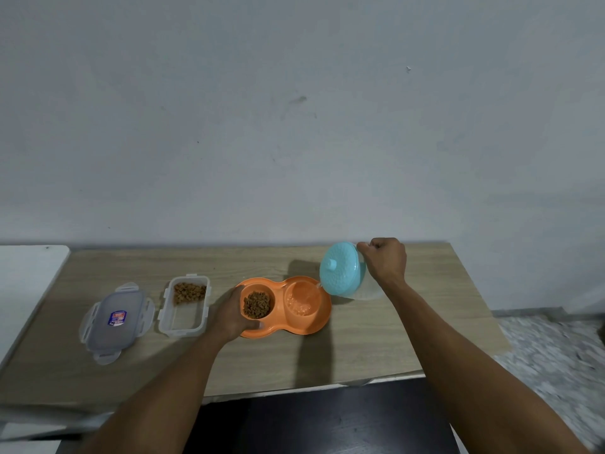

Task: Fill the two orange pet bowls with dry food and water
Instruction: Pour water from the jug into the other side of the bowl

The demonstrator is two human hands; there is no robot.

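Observation:
An orange double pet bowl sits on the wooden table. Brown dry food fills its left well. Water splashes in its right well. My left hand grips the bowl's left rim, thumb on the front edge. My right hand holds the handle of a clear jug with a light blue lid. The jug is tipped left over the right well and a thin stream of water runs from its spout.
A clear plastic container with some dry food at its far end stands left of the bowl. Its lid lies further left. A white surface adjoins the table's left edge. The wall runs behind the table.

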